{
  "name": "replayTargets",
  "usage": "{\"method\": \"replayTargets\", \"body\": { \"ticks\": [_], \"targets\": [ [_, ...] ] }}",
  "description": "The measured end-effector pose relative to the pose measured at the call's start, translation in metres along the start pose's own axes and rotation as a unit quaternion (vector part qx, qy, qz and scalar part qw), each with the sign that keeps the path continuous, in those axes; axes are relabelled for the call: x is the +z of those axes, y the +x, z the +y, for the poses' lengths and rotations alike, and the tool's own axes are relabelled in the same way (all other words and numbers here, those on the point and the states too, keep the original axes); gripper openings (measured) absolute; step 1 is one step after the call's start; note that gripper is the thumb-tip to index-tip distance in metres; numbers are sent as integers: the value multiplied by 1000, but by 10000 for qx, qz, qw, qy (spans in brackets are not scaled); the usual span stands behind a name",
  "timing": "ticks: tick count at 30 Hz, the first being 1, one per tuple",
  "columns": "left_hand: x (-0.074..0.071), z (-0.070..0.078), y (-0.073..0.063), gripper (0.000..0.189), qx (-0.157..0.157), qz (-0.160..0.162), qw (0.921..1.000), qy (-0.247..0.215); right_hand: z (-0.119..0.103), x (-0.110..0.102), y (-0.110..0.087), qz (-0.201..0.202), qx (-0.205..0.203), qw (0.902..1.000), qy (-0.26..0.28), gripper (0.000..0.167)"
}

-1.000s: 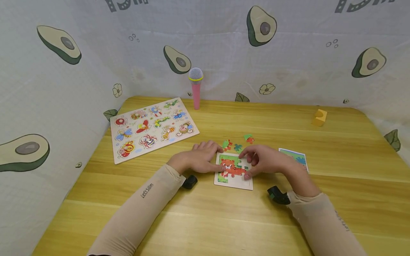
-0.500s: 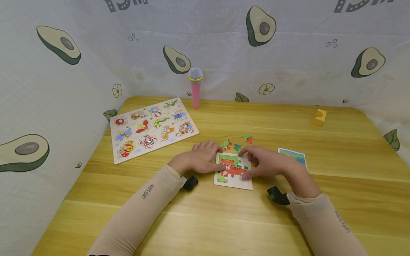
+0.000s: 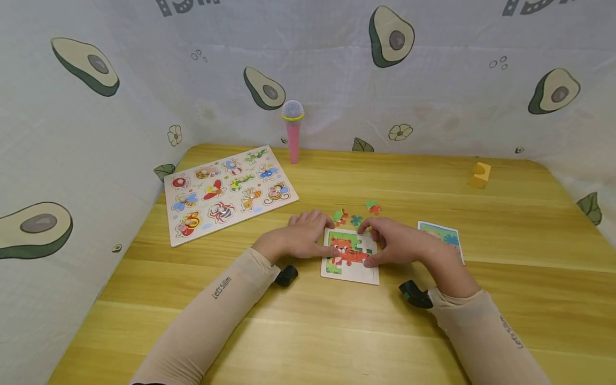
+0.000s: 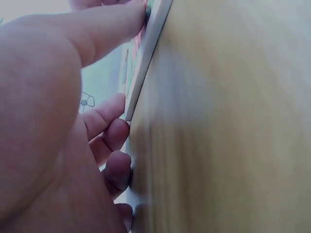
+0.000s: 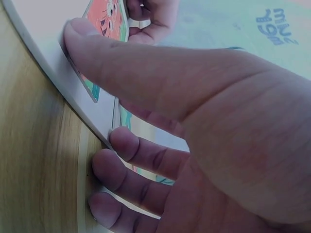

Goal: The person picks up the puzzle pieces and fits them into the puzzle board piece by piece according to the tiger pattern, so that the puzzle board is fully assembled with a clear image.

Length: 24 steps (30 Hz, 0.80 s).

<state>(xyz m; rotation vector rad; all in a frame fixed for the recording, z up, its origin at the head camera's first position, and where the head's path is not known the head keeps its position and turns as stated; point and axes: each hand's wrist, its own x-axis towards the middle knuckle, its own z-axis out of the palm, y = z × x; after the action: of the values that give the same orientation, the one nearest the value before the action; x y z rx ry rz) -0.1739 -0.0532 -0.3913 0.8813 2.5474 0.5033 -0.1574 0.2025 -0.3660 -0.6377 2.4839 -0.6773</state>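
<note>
A small square jigsaw puzzle board (image 3: 348, 276) lies on the table between both hands, showing a partly filled tiger picture. My left hand (image 3: 298, 240) rests at its left side. In the left wrist view the thumb (image 4: 109, 31) presses on the board's face, while other fingertips touch its edge and the table. My right hand (image 3: 401, 241) reaches over the right side, thumb (image 5: 121, 63) pressed on the board and fingertips by the far edge. Beyond the board lie loose jigsaw pieces: a green and red one (image 3: 340, 217), a dark green one (image 3: 356, 221) and another (image 3: 373, 207).
A large wooden peg puzzle with insects (image 3: 231, 195) lies at the back left. Behind it stands a pink toy microphone (image 3: 293, 133). A picture card (image 3: 443, 235) lies beside my right hand, partly hidden by it. A yellow block (image 3: 479, 175) sits at the back right.
My right thumb has shifted slightly left on the board. My left hand, the board and the loose pieces stay in place.
</note>
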Motion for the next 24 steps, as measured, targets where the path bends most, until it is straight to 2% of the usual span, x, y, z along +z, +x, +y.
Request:
{"method": "replayTargets", "body": {
  "ticks": [7, 15, 24],
  "targets": [
    [0, 3, 0, 63, -99, 85, 9999, -57, -1, 0, 0, 49, 58, 10000, -42, 62],
    [-2, 1, -3, 68, 143, -79, 9997, 163, 0, 0, 0, 67, 54, 10000, -2, 62],
    [-2, 0, -3, 71, 151, -42, 9999, -58, 0, -1, 0, 52, 20, 10000, 9, 62]
  ]
}}
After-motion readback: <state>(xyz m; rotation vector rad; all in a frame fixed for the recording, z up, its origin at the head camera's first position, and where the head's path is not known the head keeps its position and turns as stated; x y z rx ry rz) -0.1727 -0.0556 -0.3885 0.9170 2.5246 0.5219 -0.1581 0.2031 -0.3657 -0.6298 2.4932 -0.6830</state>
